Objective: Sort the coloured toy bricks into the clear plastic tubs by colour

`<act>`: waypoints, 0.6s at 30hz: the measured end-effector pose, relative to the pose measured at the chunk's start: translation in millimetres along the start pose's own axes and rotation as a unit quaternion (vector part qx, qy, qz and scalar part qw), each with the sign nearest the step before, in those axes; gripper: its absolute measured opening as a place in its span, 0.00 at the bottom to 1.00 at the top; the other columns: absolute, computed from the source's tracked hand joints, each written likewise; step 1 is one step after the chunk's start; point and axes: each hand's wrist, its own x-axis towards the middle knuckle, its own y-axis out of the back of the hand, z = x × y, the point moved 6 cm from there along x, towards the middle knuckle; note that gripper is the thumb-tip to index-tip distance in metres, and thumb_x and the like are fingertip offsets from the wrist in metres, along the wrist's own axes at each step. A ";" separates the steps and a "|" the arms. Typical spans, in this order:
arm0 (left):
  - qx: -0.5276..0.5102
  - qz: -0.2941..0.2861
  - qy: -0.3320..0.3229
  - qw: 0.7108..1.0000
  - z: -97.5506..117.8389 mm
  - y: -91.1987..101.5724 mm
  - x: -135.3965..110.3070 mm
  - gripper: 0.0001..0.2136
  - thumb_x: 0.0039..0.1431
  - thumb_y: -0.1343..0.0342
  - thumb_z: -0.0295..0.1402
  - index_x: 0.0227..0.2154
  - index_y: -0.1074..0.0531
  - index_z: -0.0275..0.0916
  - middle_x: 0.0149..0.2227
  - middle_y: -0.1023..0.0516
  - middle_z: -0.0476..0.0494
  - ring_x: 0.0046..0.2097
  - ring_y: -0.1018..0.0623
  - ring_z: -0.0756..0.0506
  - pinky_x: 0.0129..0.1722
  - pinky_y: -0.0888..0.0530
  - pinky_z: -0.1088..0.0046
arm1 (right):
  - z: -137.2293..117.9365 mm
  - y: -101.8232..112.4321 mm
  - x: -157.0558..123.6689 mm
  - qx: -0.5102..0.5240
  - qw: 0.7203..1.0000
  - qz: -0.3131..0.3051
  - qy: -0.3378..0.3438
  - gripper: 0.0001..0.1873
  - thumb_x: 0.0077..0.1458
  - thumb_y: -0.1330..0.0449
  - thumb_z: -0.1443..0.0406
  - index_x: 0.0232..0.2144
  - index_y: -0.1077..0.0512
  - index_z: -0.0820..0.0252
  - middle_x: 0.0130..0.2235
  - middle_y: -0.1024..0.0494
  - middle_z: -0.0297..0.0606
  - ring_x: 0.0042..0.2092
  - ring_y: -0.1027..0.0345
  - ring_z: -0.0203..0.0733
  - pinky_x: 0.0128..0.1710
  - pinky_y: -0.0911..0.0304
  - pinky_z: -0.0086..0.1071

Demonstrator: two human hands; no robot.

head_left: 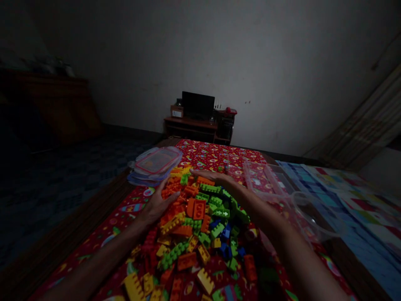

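Observation:
A heap of toy building bricks in orange, yellow, green, blue and red lies on a red patterned cloth. My left hand rests against the heap's left side, its thumb apart from the fingers and lying over orange bricks. My right hand reaches across the far side of the heap, fingers stretched out and pointing left beside yellow and orange bricks. Neither hand has a brick gripped in it that I can see. Part of the heap's right side is hidden behind my right forearm.
Clear lids with coloured rims are stacked at the table's left edge. Transparent plastic containers and a round clear tub stand on the right. Beyond is a stand with a dark screen. A bed lies to the right.

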 end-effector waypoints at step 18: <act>0.271 -0.041 -0.133 0.952 3.8 53.6 -78.8 0.32 0.59 0.55 0.52 0.66 0.52 0.52 0.65 0.40 0.48 0.63 0.36 0.36 0.58 0.33 0.57 | 62.8 -1.8 189.7 -0.142 0.988 0.010 -0.056 0.28 0.63 0.53 0.48 0.41 0.24 0.66 0.45 0.21 0.46 0.48 0.29 0.46 0.50 0.37 0.36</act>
